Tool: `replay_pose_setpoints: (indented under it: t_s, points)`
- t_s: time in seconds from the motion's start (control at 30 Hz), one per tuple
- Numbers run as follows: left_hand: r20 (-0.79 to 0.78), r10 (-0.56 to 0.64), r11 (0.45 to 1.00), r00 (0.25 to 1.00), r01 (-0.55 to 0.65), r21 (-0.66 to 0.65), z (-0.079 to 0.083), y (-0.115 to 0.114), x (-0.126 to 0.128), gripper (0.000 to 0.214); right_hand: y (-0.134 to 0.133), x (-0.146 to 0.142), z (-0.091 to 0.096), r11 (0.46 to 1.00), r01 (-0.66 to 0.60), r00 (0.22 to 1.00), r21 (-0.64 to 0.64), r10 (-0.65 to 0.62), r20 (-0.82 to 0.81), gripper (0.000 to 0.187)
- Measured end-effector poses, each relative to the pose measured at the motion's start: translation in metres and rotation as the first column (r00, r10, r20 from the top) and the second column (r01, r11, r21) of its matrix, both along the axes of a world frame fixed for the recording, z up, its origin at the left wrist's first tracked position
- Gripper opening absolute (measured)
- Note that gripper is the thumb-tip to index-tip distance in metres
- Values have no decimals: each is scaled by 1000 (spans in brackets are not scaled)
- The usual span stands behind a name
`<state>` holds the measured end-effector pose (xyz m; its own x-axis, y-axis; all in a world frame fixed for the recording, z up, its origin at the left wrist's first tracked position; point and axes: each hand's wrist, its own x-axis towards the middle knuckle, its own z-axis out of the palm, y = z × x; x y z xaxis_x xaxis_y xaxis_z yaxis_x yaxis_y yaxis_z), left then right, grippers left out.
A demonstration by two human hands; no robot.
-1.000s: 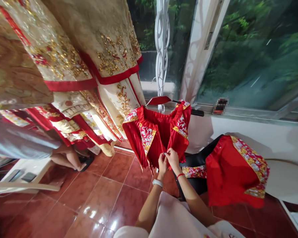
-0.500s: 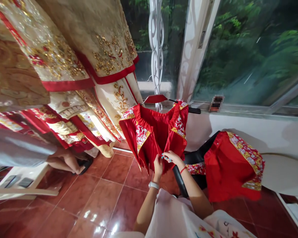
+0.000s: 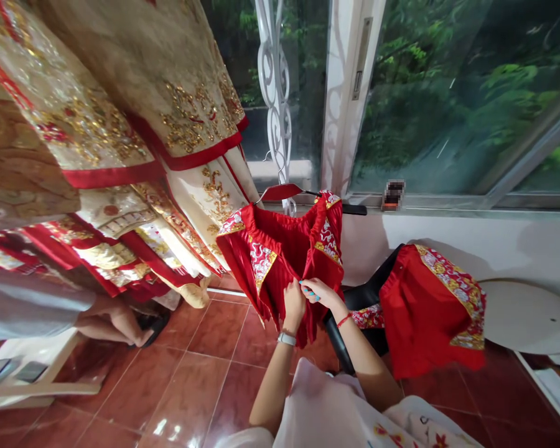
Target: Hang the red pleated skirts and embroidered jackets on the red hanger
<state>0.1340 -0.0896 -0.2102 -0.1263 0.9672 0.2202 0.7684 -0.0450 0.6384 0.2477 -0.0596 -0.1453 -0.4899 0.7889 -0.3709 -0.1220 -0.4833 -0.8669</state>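
Observation:
A red garment (image 3: 284,249) with patterned red, white and gold panels hangs on a hanger (image 3: 282,191) at the middle of the view. My left hand (image 3: 294,305) is closed on its front edge. Beside it, my right hand (image 3: 320,294) pinches the opposite front edge, and the fingertips of both hands nearly meet. Above the hands, the garment's front falls open in a V. What lies right between the fingertips is too small to make out.
Embroidered cream and gold garments (image 3: 191,112) hang at left. A second red garment (image 3: 420,311) lies over a black chair (image 3: 373,286). A person's leg (image 3: 116,317) and a white bench (image 3: 65,361) are at lower left. A round white tabletop (image 3: 518,311) stands right, under the window (image 3: 438,112).
My view has shifted a little, so the surroundings sit slightly differently. Both hands have moved slightly up along the garment's front edges and stay close together.

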Motion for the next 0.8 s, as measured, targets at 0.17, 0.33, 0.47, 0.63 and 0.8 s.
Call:
replay_pose_setpoints:
  t_s: [0.17, 0.33, 0.47, 0.63, 0.8]
  points:
    - [17, -11, 999, 1000, 12, -49, -5, -9, 14, 34, 7, -5, 7, 998, 68, 995, 2, -68, -70, 40]
    - [81, -51, 998, 995, 54, -26, 15, -6, 8, 34, 10, -8, 17, 990, 128, 983, 54, -120, -137, 38]
    - [23, 19, 999, 1000, -20, 35, 41, 2, 2, 39, 6, -1, 21, 993, 83, 991, 81, -73, -113, 37]
    - [-6, 39, 999, 999, -39, -32, 48, 1, 9, 23, 1, 3, 23, 999, 17, 990, 35, -12, -137, 37]
    - [23, 46, 997, 999, -44, -63, 40, -4, 14, 33, 17, -11, 47, 992, 125, 974, -2, -123, -188, 38]
